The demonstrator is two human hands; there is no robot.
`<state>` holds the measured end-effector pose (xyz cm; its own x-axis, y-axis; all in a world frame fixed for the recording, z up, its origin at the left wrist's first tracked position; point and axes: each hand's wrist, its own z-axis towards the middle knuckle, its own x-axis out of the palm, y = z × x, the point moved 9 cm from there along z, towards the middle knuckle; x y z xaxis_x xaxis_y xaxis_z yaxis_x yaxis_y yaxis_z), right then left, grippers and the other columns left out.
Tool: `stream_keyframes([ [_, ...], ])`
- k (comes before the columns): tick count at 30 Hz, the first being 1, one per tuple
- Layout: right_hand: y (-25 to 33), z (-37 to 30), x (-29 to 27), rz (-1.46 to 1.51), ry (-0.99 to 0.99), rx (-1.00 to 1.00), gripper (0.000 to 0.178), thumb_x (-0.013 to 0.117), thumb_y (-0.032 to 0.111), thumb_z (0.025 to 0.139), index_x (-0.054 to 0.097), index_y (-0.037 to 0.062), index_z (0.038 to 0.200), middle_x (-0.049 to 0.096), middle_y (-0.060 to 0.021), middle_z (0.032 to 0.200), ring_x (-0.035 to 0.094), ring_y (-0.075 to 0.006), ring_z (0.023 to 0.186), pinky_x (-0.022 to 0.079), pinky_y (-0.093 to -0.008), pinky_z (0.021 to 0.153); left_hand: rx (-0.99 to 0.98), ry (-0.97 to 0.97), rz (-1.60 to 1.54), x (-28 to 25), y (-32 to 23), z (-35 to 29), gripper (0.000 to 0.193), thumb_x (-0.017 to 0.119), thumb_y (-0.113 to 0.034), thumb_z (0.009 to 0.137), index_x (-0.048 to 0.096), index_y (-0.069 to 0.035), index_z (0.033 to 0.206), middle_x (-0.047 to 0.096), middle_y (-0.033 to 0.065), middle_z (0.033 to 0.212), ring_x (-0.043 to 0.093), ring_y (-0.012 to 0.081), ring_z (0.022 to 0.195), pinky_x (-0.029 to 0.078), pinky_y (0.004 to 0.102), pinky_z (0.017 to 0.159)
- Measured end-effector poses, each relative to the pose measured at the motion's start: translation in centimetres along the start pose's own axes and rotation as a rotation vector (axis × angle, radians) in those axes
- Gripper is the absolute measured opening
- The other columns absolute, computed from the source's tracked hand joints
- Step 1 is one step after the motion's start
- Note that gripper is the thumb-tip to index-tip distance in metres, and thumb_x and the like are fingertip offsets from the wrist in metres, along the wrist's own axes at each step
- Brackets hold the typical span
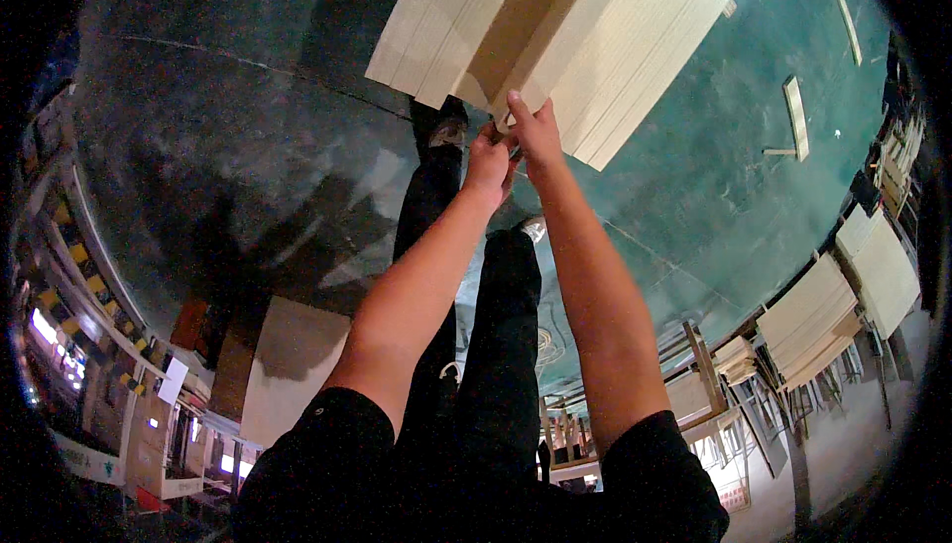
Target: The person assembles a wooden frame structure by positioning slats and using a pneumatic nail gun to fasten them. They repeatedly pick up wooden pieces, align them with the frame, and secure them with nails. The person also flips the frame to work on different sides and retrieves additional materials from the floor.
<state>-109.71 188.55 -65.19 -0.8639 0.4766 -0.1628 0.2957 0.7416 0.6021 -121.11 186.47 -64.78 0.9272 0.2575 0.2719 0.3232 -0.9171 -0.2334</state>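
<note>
L hand (488,161): at near end of the long plank, fingers curled against it; can't tell how firm the hold.
R hand (537,136): pinching same end, thumb up top, fingers below; just beside L hand.
Long plank (555,27): pale wood, narrow, lengthwise btwn two groups of pale boards; near end in hands, far end out of frame.
L boards (451,22): side by side, close-set; brown shaded strip btwn them & plank.
R boards (654,37): same, wider spread.
Floor (297,166): dk green; wood offcuts (796,117) lying to R.
Far R: board stack (808,320), well apart from hands.
Shoes (449,131): below hands & boards.
</note>
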Motion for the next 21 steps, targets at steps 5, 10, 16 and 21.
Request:
stream_keyframes([
  [5,-0.1,1.8,-1.2,-0.034,0.059,0.024,0.055,0.07,0.04,0.094,0.051,-0.0006,0.125,0.066,-0.0153,0.106,0.063,-0.0218,0.081,0.051,-0.0364,0.069,0.515,-0.24,0.823,-0.2,-5.6,-0.6,0.063,0.08,-0.03,0.084,0.052,-0.002,0.133,0.066,0.0159,0.121,0.064,0.0325,0.11,0.052,0.0455,0.094],
  [10,-1.5,4.8,-2.0,0.032,0.012,0.068,0.082,0.06,0.059,0.093,0.049,-0.0124,0.133,0.063,-0.0317,0.125,0.065,-0.0381,0.111,0.05,-0.0464,0.095,0.498,-0.013,1.244,5.4,-8.3,1.9,0.053,0.069,-0.029,0.09,0.054,0.004,0.13,0.061,0.0316,0.127,0.059,0.0462,0.12,0.047,0.051,0.102],
  [16,-1.2,1.3,-0.7,-0.111,-0.101,0.108,0.082,0.051,0.06,0.096,0.047,-0.0094,0.139,0.056,-0.0346,0.138,0.054,-0.046,0.132,0.042,-0.0471,0.108,0.549,0.002,1.291,3.5,-7.3,2.1,0.046,0.057,-0.032,0.098,0.054,0.002,0.128,0.063,0.0302,0.124,0.06,0.0475,0.115,0.048,0.053,0.097],
  [21,-7.6,-6.9,1.7,0.248,0.05,0.133,0.048,0.06,0.043,0.101,0.051,0.0033,0.126,0.063,-0.0112,0.106,0.058,-0.0183,0.095,0.048,-0.0348,0.078,0.375,0.077,1.103,-4.4,-2.5,-2.0,0.052,0.061,-0.04,0.096,0.053,0.001,0.128,0.059,0.0298,0.13,0.059,0.0449,0.119,0.048,0.0496,0.096],
])
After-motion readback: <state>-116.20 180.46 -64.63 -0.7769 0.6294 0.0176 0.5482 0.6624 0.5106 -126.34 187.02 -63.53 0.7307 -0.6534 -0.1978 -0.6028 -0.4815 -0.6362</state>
